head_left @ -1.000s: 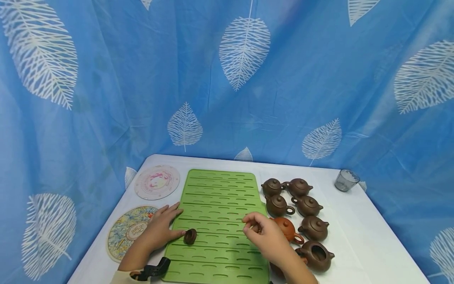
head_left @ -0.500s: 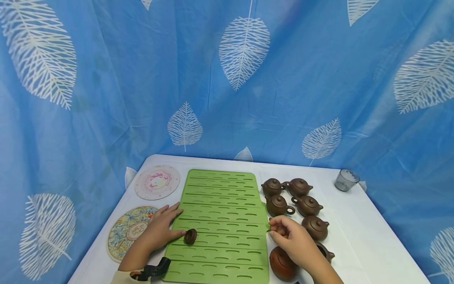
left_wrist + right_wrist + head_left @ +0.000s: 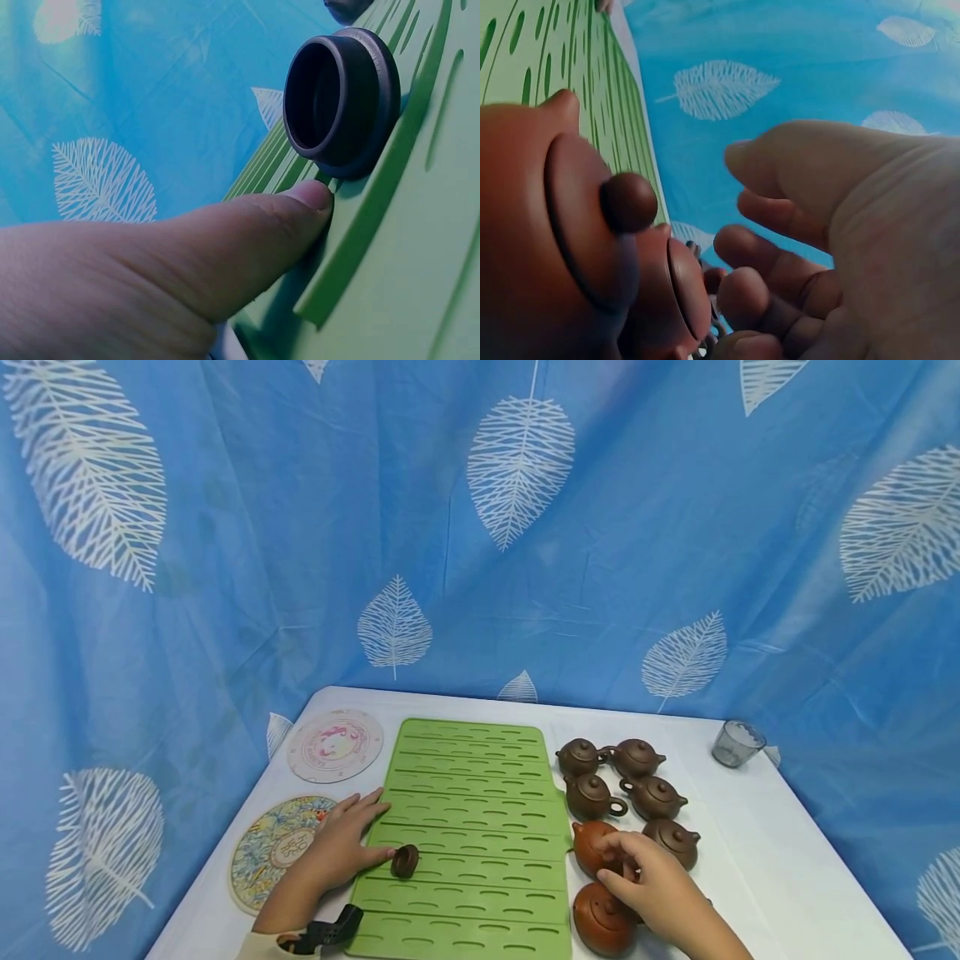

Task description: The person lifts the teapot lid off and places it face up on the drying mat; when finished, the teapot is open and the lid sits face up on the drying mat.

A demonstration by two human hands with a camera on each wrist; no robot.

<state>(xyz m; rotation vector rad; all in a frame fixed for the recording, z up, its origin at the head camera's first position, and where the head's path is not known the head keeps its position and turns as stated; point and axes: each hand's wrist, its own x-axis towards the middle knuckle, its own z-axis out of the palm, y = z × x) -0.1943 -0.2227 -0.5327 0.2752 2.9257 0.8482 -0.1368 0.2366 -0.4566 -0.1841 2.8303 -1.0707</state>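
Note:
My left hand [image 3: 341, 846] rests with spread fingers over the left edge of a green ridged mat [image 3: 468, 793]. Right at its thumb tip a small dark brown teapot lid [image 3: 360, 112] lies tipped on the mat, hollow underside showing. My right hand [image 3: 654, 883] hovers beside two reddish-brown teapots right of the mat, the farther teapot [image 3: 591, 842] and the nearer teapot [image 3: 602, 925]. In the right wrist view its loosely bent fingers and thumb stand apart with nothing between them, next to the round-knobbed lid [image 3: 585, 217] of a reddish teapot.
Several dark brown teapots [image 3: 654, 795] stand in two columns behind the right hand. A glass cup [image 3: 737, 743] is at the far right corner. Two round patterned mats lie on the left, a pink-white one [image 3: 335, 746] and a yellow-blue one [image 3: 258, 856].
My right hand has moved from over the green mat to the right and nearer, past the farther reddish teapot, whose body now shows. The left hand and the lid have stayed put.

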